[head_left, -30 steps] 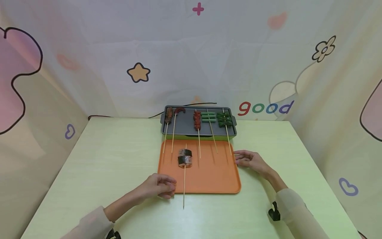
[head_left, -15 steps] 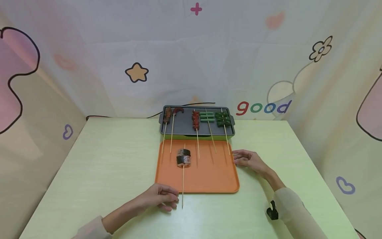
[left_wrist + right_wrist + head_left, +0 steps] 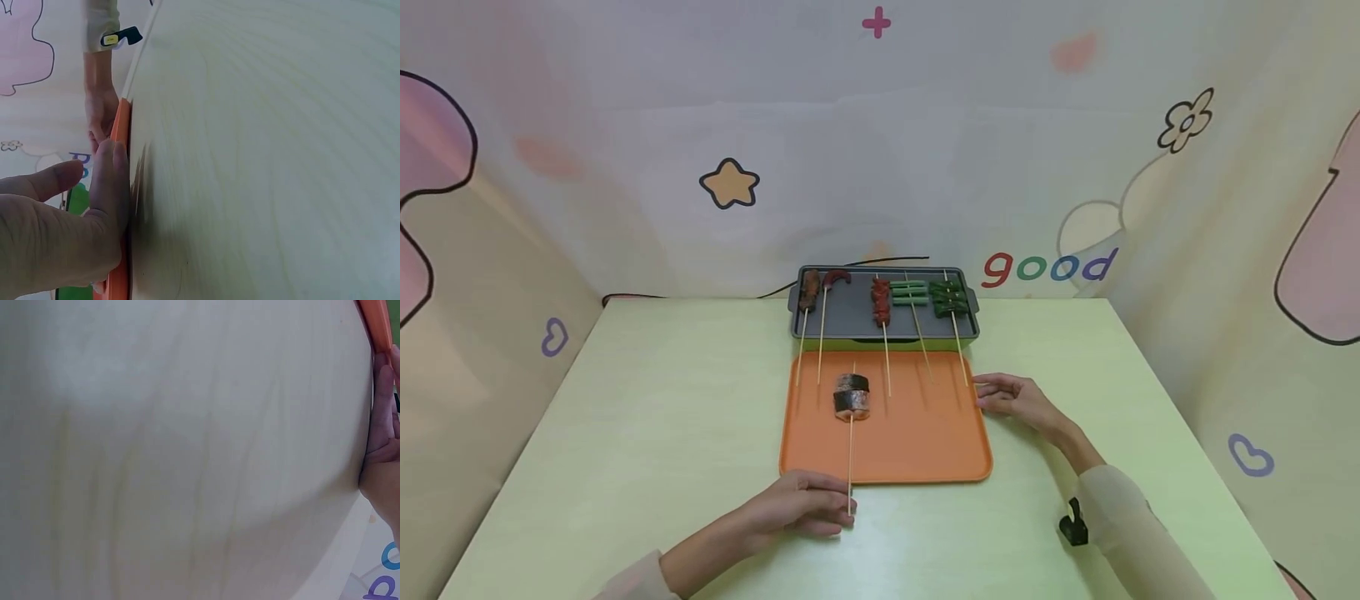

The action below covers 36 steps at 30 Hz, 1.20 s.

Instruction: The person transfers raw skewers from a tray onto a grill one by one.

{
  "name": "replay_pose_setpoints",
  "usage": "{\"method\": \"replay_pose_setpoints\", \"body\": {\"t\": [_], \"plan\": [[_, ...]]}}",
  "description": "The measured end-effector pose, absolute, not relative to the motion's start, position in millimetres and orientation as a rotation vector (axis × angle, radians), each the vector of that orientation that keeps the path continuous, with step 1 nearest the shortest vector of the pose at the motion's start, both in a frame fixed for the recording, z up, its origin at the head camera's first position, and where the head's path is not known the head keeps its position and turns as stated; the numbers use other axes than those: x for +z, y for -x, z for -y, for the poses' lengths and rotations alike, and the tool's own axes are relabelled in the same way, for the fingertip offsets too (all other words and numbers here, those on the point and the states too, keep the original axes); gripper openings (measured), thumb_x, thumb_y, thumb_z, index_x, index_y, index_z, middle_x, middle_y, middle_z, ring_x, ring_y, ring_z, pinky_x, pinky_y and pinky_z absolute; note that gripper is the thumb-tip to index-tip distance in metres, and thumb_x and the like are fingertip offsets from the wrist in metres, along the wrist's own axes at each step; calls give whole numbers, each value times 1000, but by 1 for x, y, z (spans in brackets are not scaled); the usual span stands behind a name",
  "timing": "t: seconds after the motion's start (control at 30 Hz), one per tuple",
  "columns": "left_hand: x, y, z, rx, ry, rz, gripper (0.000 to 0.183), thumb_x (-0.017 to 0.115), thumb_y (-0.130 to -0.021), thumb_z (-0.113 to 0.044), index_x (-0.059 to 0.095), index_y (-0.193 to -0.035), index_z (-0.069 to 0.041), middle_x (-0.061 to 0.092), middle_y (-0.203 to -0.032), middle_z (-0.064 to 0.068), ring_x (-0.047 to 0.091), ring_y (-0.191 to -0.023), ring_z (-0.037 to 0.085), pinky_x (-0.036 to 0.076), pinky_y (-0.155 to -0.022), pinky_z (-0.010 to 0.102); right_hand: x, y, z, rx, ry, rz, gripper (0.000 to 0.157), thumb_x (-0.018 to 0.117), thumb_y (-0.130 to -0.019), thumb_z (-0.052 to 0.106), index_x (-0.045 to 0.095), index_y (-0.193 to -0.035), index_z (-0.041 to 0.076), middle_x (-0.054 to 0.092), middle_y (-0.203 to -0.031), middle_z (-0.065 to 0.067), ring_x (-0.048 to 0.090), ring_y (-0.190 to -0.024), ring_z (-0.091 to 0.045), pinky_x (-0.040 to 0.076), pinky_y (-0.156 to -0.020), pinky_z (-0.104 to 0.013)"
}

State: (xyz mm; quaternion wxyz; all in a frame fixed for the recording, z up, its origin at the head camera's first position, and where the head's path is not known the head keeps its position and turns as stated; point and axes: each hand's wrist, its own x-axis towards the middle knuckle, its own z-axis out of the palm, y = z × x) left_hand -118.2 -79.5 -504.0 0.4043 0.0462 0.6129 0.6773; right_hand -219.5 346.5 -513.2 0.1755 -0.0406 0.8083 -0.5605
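An orange tray (image 3: 917, 446) lies flat on the table, with a skewer of seaweed-banded rolls (image 3: 852, 397) on it, its bare stick sticking out past the front edge. My left hand (image 3: 801, 504) is at the tray's front edge, the stick's lower end crossing over its fingertips. In the left wrist view, the left hand (image 3: 69, 231) has its fingers extended along the tray rim (image 3: 119, 281), thumb apart. My right hand (image 3: 1018, 404) touches the tray's right edge. In the right wrist view, only part of the right hand (image 3: 382, 437) shows beside the tray (image 3: 374, 322).
Behind the tray stands a grey-topped grill (image 3: 853, 323). Across it lie a brown meat skewer (image 3: 809, 293), a curved dark red one (image 3: 835, 279), a red meat one (image 3: 881, 302), a green-stalk one (image 3: 908, 292) and a leafy one (image 3: 948, 298). A printed curtain (image 3: 850, 150) hangs behind.
My left hand has moved from the tray's left front corner rightward and nearer to me, to the skewer's stick. The right hand stays at the tray's edge. The whole view has shifted slightly.
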Motion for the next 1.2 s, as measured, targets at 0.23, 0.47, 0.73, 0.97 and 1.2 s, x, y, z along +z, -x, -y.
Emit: {"method": "replay_pose_setpoints", "body": {"t": [0.23, 0.47, 0.73, 0.97, 1.2], "plan": [[-501, 119, 80, 1784, -43, -1520, 49, 69, -97, -10, 54, -138, 12, 74, -112, 12, 74, -98, 15, 60, -92, 31, -514, 224, -343, -1591, 109, -2289, 50, 68, -98, 12, 54, -144, -3, 72, -115, -5, 70, -94, -2, 58, -82, -20], [-496, 120, 76, 1827, -36, -1509, 48, 62, -97, 3, 49, -141, 15, 73, -111, 10, 74, -101, 16, 60, -94, 31, -514, 222, -345, -1591, 123, -2301, 51, 69, -98, 12, 53, -144, -3, 72, -117, -7, 69, -94, -1, 57, -81, -20], [-495, 122, 73, 1831, -22, -1519, 55, 68, -93, 3, 48, -144, 12, 74, -106, 5, 75, -97, 14, 60, -94, 33, -515, 220, -344, -1594, 108, -2297, 51, 68, -98, 12, 53, -144, -4, 72, -117, -6, 69, -95, -1, 58, -82, -20], [-496, 123, 73, 1846, -17, -1501, 55, 69, -92, 5, 50, -143, 13, 75, -103, 4, 75, -94, 13, 60, -92, 32, -513, 219, -343, -1582, 110, -2301, 51, 67, -99, 11, 52, -145, -4, 71, -123, -14, 70, -96, 0, 58, -83, -19], [-500, 124, 76, 1852, -15, -1502, 57, 70, -90, 6, 50, -144, 11, 75, -104, 4, 76, -95, 13, 60, -92, 32, -512, 220, -342, -1597, 114, -2283, 52, 67, -99, 12, 51, -145, -4, 71, -122, -11, 70, -97, 0, 57, -84, -19]]}}
